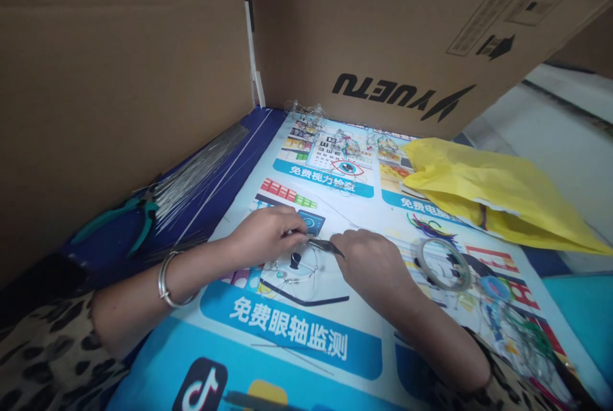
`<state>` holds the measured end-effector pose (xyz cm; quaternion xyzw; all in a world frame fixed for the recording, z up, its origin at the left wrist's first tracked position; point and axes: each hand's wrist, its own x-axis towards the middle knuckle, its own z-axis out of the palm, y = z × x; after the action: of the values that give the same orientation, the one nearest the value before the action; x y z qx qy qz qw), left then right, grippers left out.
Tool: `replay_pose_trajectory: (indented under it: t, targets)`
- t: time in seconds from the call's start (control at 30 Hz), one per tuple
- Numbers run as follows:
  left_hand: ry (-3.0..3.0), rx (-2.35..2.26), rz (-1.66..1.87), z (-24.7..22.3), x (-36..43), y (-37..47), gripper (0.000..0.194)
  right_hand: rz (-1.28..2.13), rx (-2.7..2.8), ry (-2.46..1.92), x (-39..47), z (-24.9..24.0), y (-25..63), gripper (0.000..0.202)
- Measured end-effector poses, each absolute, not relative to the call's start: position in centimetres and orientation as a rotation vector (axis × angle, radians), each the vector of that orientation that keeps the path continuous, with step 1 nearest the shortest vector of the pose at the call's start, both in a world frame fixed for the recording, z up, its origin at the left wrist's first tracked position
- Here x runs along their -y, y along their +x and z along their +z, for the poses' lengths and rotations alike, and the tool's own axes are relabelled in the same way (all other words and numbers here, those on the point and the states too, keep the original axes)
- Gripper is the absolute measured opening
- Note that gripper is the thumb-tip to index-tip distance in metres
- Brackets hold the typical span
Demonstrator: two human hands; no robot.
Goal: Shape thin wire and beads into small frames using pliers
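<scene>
My left hand (269, 232) is closed in a pinch at the top of a thin wire loop (316, 265), which seems to carry a few small beads. The loop hangs below my fingertips over the printed sheet. In my closed right hand (371, 264) is a pair of pliers (325, 246); most of its handles are hidden in the fist. The jaws point left and meet the wire at my left fingertips. Whether they grip the wire is too small to tell.
Cardboard walls (383, 28) stand behind and left. At left lie a bundle of straight wires (201, 171) and teal-handled pliers (143, 226). On the right are a yellow bag (498, 184), a roll of tape (467, 270) and tangled coloured strands (522, 334). Wire loops (306, 114) lie at the back.
</scene>
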<state>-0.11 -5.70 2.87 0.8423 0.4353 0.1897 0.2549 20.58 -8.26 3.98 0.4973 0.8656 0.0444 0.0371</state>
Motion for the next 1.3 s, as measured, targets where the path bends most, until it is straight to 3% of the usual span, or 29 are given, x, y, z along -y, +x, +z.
replay_pose_trajectory:
  t: [0.3, 1.3]
  targets:
    - [2.165, -1.001, 0.508, 2.99, 5.5, -0.29, 0.017, 0.195, -2.692, 1.45, 8.41, 4.0, 20.39, 0.017]
    - [2.235, -1.202, 0.396, 2.49, 6.15, -0.01, 0.018, 0.278, -2.768, 1.331, 8.28, 4.2, 20.87, 0.016]
